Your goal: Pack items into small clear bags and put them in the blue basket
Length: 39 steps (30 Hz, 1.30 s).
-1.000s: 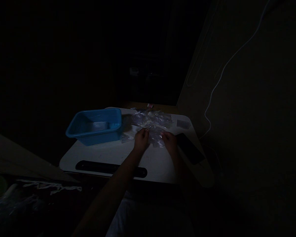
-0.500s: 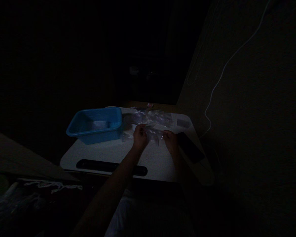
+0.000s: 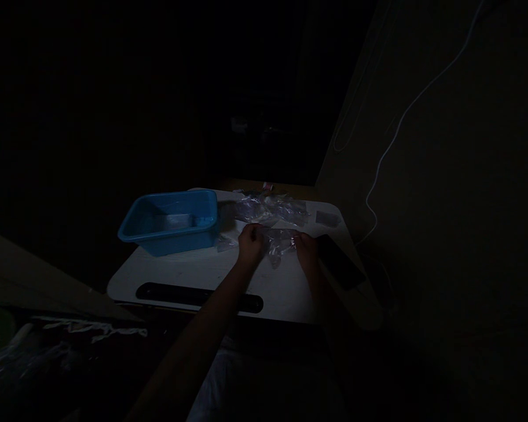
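A clear plastic bag (image 3: 276, 243) is stretched between my two hands above the white table (image 3: 185, 269). My left hand (image 3: 250, 243) is closed on the bag's left side. On the bag's right side, my right hand (image 3: 306, 249) pinches it. Behind my hands lies a heap of clear plastic bags (image 3: 270, 208). Some flat plastic and a pale sheet lie just left of my left hand. The picture is very dark, so I cannot tell whether anything is inside the held bag.
A blue plastic basin (image 3: 187, 237) stands at the table's left, with something pale inside. A dark phone-like slab (image 3: 339, 262) lies right of my right hand. A small flat packet (image 3: 328, 219) is at the back right. A white cable (image 3: 396, 132) hangs along the wall.
The bag between my hands has changed shape: its upper edge is pulled straighter and its lower part hangs differently. My hands have barely moved.
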Each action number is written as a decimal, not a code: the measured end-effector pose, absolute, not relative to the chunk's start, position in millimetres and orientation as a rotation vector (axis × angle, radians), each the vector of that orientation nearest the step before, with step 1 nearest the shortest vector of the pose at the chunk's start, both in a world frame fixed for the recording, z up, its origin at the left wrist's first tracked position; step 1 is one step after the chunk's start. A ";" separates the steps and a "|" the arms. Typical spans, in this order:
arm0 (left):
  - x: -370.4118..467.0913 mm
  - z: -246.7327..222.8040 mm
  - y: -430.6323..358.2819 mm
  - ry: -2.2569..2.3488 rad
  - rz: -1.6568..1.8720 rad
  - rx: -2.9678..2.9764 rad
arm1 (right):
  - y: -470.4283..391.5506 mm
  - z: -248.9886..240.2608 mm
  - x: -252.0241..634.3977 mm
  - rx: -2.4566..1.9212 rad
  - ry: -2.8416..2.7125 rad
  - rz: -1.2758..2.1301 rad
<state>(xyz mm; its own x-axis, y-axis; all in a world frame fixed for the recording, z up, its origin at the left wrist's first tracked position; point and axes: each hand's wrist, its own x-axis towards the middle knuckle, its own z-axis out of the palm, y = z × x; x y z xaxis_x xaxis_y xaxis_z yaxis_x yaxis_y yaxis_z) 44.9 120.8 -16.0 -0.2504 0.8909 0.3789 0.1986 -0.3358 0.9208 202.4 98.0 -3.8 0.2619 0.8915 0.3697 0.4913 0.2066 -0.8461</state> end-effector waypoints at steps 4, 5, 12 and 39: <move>44.7 -10.8 117.9 1.361 1.592 1.531 | 97.2 -3.1 201.9 -1.446 -1.381 0.469; 44.4 -10.0 117.3 1.361 1.578 1.547 | 96.7 -2.6 201.6 -1.451 -1.378 0.465; 44.2 -6.0 113.1 1.339 1.553 1.591 | 91.9 5.6 199.4 -1.487 -1.387 0.436; 44.1 -3.3 109.1 1.321 1.572 1.517 | 92.2 2.2 201.2 -1.468 -1.341 0.495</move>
<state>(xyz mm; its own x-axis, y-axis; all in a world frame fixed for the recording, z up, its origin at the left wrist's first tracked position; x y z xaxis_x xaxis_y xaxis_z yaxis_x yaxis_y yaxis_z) 44.1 109.1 -3.3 -0.1846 0.9051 0.3830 0.2211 -0.3414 0.9135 201.2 92.2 2.2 0.2892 0.8992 0.3283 0.4702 0.1652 -0.8669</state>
